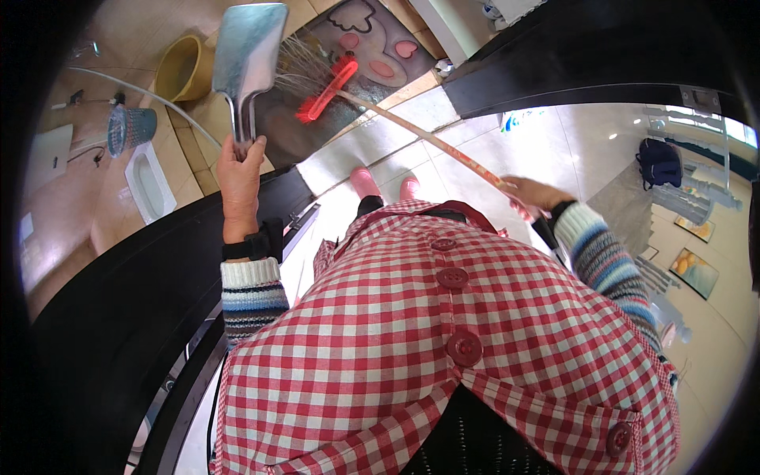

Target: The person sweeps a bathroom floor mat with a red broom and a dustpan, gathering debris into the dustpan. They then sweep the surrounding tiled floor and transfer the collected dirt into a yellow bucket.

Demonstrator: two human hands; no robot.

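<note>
My left hand (240, 178) is raised at the upper left, closed around the handle of a flat, shiny metal shovel (249, 50) whose blade points away from me. Pale thin bristles (303, 62) stick out from behind the blade; what they belong to is hidden. On the right, my right hand (531, 196) grips the patterned stick of a broom (424, 135). Its head with red bristles (326, 91) lies over a dark floor mat (350, 116) with a cartoon print, which looks wet in places.
Black door panels (178, 249) (570, 65) flank the doorway. Beyond the left one are a yellow bucket (185, 68), a pale hose (160, 98), a lined blue-green basket (139, 124) and a white squat toilet (149, 181). My pink boots (363, 181) stand on white tiles. A dark backpack (660, 163) is far right.
</note>
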